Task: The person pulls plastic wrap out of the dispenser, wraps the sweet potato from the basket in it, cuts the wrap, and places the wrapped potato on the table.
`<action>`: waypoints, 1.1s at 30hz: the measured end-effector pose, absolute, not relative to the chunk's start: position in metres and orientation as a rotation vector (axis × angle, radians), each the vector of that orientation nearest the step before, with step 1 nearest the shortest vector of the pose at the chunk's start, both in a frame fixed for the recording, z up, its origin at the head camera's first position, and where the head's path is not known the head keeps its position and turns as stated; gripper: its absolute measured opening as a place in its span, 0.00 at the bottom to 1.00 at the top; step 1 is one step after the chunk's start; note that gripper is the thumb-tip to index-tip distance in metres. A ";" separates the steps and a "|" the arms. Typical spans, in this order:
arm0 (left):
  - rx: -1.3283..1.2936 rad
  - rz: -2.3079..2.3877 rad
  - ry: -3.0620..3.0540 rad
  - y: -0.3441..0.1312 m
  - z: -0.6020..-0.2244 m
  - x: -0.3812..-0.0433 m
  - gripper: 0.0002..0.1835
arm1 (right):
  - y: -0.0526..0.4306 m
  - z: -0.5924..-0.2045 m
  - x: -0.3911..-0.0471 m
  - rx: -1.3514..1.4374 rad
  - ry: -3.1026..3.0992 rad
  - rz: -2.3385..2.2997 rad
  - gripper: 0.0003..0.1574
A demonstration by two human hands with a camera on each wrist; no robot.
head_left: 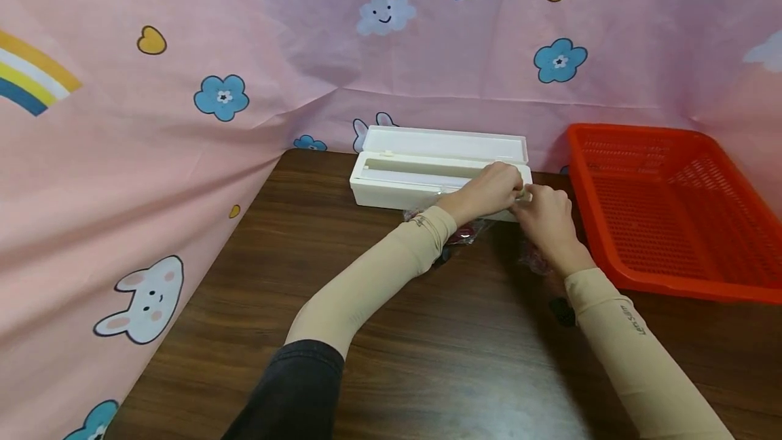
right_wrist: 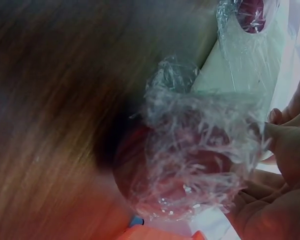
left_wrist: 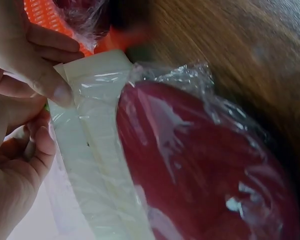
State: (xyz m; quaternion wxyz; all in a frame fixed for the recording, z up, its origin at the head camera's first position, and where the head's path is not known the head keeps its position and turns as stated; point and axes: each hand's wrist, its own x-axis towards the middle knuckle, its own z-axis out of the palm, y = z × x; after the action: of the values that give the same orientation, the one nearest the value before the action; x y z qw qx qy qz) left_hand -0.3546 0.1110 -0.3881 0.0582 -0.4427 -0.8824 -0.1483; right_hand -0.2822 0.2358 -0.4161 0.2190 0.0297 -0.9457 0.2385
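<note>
A long white box (head_left: 391,189) stands at the back of the table, its lid (head_left: 446,144) tipped back and a white roll (head_left: 397,177) inside. My left hand (head_left: 489,189) reaches over its right end, fingertips pinching a small green piece (left_wrist: 46,106). Beside it, my right hand (head_left: 546,219) has curled fingers, its thumb touching the box's front edge; whether it grips anything is unclear. Clear, wrinkled film covers the box's front. A rounded dark red thing (left_wrist: 200,160) in clear film is below my left wrist; another film-wrapped reddish thing (right_wrist: 175,160) is below my right. Their kind cannot be told.
An orange-red plastic basket (head_left: 586,209) stands to the right, close to my right forearm. Pink patterned cloth (head_left: 275,32) hangs behind and along the left side of the brown wooden table (head_left: 244,331).
</note>
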 end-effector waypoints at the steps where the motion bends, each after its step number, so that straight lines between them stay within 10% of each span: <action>1: -1.337 -0.460 -2.670 0.111 -0.389 -0.354 0.24 | 0.235 -0.416 -0.282 0.077 -2.617 0.660 0.23; 33: -1.192 -0.578 -2.701 0.074 -0.363 -0.347 0.15 | 0.231 -0.400 -0.273 0.010 -2.834 0.695 0.23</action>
State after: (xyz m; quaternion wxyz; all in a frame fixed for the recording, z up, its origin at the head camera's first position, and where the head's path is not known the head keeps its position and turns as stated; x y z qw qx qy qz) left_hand -0.3471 0.0740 -0.3631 0.0663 -0.3954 -0.8958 -0.1918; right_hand -0.2727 0.2307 -0.3998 0.1115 0.0033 -0.9652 0.2366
